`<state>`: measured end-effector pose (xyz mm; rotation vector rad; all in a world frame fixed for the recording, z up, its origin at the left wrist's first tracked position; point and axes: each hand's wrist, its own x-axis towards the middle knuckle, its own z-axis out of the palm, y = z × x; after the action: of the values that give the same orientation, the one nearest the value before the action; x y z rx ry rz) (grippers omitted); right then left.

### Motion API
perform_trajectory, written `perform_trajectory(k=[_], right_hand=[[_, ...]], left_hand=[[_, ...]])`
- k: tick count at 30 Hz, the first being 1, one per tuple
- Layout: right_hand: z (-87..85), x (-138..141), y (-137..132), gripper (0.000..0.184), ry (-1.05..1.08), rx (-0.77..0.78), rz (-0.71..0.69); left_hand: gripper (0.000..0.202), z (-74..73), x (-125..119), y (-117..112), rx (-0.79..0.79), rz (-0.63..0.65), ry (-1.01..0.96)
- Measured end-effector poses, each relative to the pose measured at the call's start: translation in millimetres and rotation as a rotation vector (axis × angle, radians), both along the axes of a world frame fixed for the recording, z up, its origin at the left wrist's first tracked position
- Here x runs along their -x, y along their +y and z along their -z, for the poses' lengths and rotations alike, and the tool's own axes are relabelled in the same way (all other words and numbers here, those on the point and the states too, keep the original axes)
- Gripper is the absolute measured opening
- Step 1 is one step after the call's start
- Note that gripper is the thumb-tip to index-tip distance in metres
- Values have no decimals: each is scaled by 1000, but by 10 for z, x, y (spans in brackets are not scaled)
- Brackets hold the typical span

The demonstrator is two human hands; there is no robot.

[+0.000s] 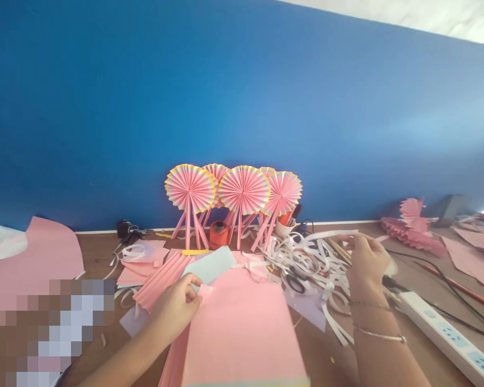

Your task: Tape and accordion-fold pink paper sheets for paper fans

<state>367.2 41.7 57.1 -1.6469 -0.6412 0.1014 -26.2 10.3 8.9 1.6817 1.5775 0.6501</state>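
Note:
My left hand point(183, 303) has its fingers pinched on the upper left corner of a large pink paper sheet point(242, 328). That sheet lies in front of me, with a thin blue and yellow band at its near edge. My right hand point(367, 260) is raised over the right side, fingers closed on the end of a narrow white strip point(333, 234). Below it spreads a tangle of curled white strips point(310, 258). Pleated pink paper point(165, 282) and a pale blue piece of paper point(215, 263) lie by my left hand.
Several round pleated pink fans point(244, 191) stand against the blue wall. An orange roll point(218, 235) and a white cup point(284, 230) sit beneath them. A white power strip point(447, 333) and black cable are at right. Scissors point(295, 282) lie among the strips.

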Motion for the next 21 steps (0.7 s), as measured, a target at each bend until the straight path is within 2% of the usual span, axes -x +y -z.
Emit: perform_trajectory(k=[2,4,8,11,14,17,21], right_hand=[[-1,21,4,25,-49,28,-44],[-2,81,19,26,-107,106,-149],[34,240,65,27,-257,334,-385],[89,343,91,26,-394,499,-479],[129,434,102,27,-526,622,-505],[138,531,112,29,-618,717,-511],[90,628,99,25,-713,810,-558]], left_hand=[[22,16,47,-77,-17,13,105],[25,58,84,-153,-34,24,145],[29,164,111,-309,-80,37,223],[26,232,117,-453,-155,55,277],[24,293,146,-608,-325,108,358],[25,337,182,-728,-544,230,425],[23,378,198,-772,-729,307,470]])
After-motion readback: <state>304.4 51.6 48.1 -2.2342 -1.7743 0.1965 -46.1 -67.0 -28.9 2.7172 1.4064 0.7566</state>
